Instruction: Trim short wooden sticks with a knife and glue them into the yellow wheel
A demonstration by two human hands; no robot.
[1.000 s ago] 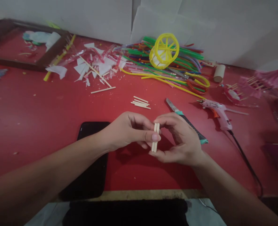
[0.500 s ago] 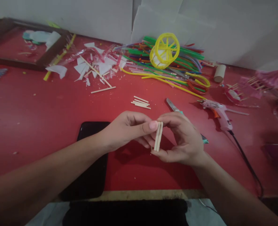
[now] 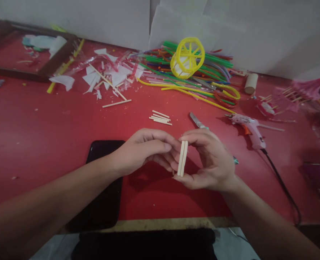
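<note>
Two short wooden sticks (image 3: 183, 159) stand side by side, nearly upright, pinched at their ends between the fingers and thumb of my right hand (image 3: 214, 159). My left hand (image 3: 146, 148) is just left of them, its thumb off the sticks and its fingers stretched out toward them. Whether those fingertips touch the sticks from behind, I cannot tell. Beyond the hands lies a small group of short cut sticks (image 3: 160, 118) on the red table. A utility knife (image 3: 196, 120) is partly hidden behind my right hand.
A pink glue gun (image 3: 249, 128) with a black cord lies at right. Under my left forearm is a black phone-like slab (image 3: 105, 202). Pipe cleaners (image 3: 216, 65), a yellow wheel-ended piece (image 3: 188, 57), paper scraps (image 3: 119, 76) and a brown frame (image 3: 44, 70) line the back.
My left thumb has drawn back left off the top of the sticks, and the left fingers have loosened. My right hand keeps its pinch. The view has shifted slightly.
</note>
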